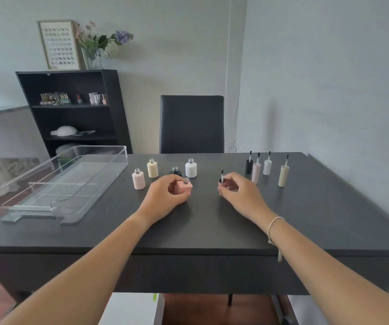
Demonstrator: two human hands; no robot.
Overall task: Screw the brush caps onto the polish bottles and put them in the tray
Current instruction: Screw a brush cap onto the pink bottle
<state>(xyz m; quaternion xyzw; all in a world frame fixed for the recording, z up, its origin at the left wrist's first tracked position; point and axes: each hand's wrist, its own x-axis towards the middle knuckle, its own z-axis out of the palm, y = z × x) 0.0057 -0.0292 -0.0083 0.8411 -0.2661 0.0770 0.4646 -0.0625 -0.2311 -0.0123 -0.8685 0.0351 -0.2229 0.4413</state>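
My left hand [165,195] grips a square pink polish bottle [184,186] with an open neck, resting on the dark table [212,226]. My right hand [238,191] holds a black brush cap [221,178], brush pointing up, a little right of that bottle. Behind stand open bottles: pale pink [138,179], cream [152,168], black [175,171], white [191,168]. Several brush caps stand brush-up at the right: black [249,165], pink [256,172], pale blue [267,167], beige [283,175]. The clear tray [76,158] lies on the table's left.
A dark chair [191,124] stands behind the table's far edge. A black shelf unit [71,109] with small items stands at the back left, a frame and flower vase on top. A wall runs close along the table's right side.
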